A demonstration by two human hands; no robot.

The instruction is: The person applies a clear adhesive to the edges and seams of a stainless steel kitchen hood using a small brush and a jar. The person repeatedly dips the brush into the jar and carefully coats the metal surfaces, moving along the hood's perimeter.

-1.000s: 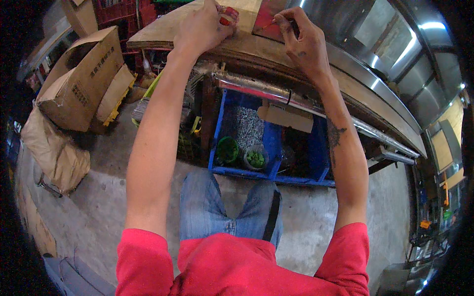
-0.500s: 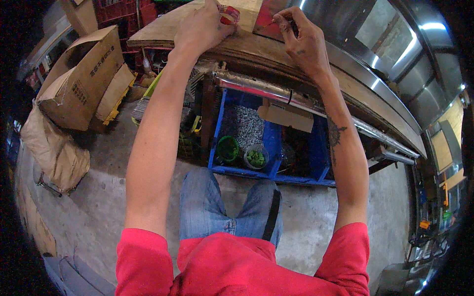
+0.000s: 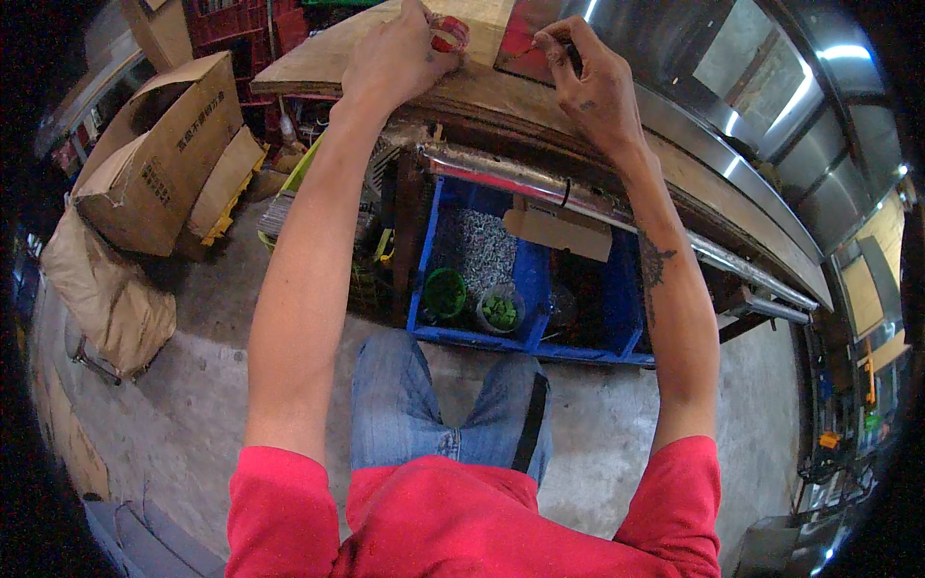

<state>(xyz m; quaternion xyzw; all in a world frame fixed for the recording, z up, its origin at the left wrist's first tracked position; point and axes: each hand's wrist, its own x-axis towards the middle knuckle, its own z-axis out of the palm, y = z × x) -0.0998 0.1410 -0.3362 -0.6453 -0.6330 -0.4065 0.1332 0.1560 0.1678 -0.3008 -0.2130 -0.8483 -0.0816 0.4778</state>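
Note:
My left hand (image 3: 393,60) is closed on a small red ring that looks like a roll of tape (image 3: 450,33), above the wooden board on the bench. Its fingertips are partly cut off by the top edge. My right hand (image 3: 590,77) is closed in a pinch at the left edge of a shiny metal sheet (image 3: 665,72). What the pinch holds, if anything, is too small to make out. Reddish colour shows on the sheet's near left corner, beside the right fingertips.
Under the wooden bench top (image 3: 482,99) sits a blue divided bin (image 3: 424,260) with small metal pieces, a green cup (image 3: 444,291) and a clear cup of green bits (image 3: 500,307). A cardboard box (image 3: 159,159) stands left, near red crates (image 3: 226,29). A metal tube (image 3: 501,171) runs along the bench front.
My left hand has tilted slightly, and the red roll shows more of its ring. My right hand stays nearly in place, its fingers shifting a little at the sheet's edge.

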